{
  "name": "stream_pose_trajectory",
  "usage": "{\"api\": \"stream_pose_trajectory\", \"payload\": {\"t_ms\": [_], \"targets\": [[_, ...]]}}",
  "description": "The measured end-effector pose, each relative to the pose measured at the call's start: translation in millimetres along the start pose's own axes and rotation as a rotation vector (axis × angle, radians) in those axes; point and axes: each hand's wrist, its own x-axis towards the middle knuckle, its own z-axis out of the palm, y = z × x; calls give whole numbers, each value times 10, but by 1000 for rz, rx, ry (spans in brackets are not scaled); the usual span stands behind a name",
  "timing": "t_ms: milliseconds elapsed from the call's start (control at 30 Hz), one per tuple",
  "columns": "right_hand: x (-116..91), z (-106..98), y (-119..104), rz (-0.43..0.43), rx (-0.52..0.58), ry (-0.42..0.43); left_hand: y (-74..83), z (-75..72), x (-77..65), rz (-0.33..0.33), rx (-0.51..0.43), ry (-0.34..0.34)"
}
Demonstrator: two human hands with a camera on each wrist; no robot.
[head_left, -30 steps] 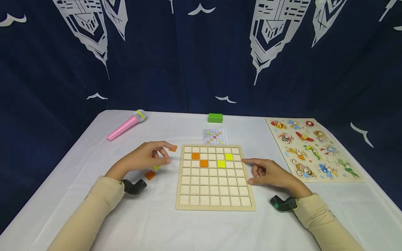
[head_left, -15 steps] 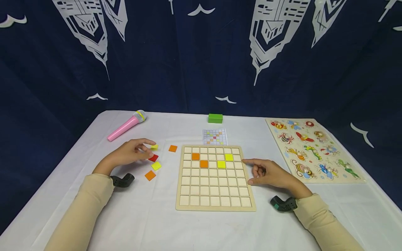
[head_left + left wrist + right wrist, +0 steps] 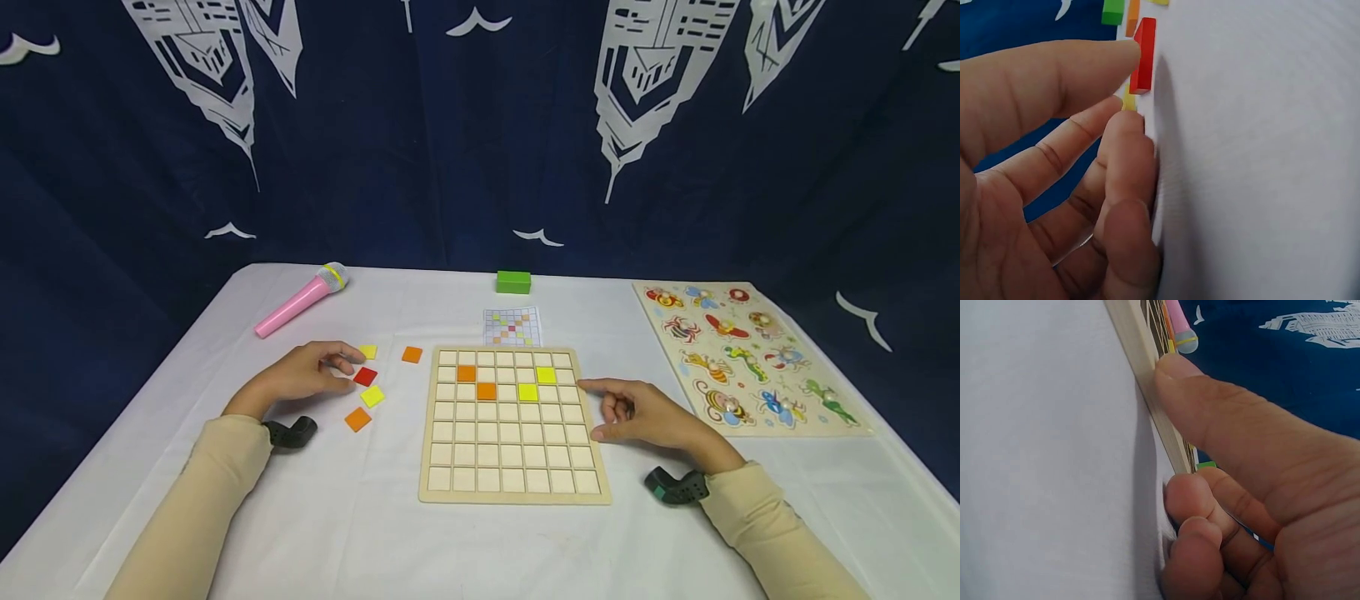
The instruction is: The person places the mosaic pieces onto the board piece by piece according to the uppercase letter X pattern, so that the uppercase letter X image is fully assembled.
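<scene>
My left hand (image 3: 300, 373) hovers low beside a red square tile (image 3: 365, 377), thumb and index finger apart; in the left wrist view the thumb tip lies close by the red tile (image 3: 1144, 56), and I cannot tell if they touch. Around it lie a yellow tile (image 3: 368, 352), another yellow tile (image 3: 372, 396), an orange tile (image 3: 357, 418) and a second orange tile (image 3: 412, 355). My right hand (image 3: 648, 414) rests its index finger and thumb against the right edge of a wooden grid board (image 3: 513, 497). Two orange and two yellow tiles sit in the board's cells.
Behind the board lie a printed pattern card (image 3: 512, 327) and a green block (image 3: 513, 282). A pink toy microphone (image 3: 300, 302) rests at the back left. An insect picture board (image 3: 667, 333) lies at the right. A dark blue curtain (image 3: 480, 150) hangs behind the table.
The left hand has moved left, away from the orange tile near the board, to the red tile. Its thumb has drawn slightly back from the red tile. The right hand stays put.
</scene>
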Motion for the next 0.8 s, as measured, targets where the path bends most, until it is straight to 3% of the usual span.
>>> {"api": "stream_pose_trajectory", "payload": {"t_ms": [533,800], "targets": [[12,-6,-9,1,-17,-1,-28,44,26,-33,49,18],[6,-4,0,9,-19,0,4,36,-1,-4,62,50]]}}
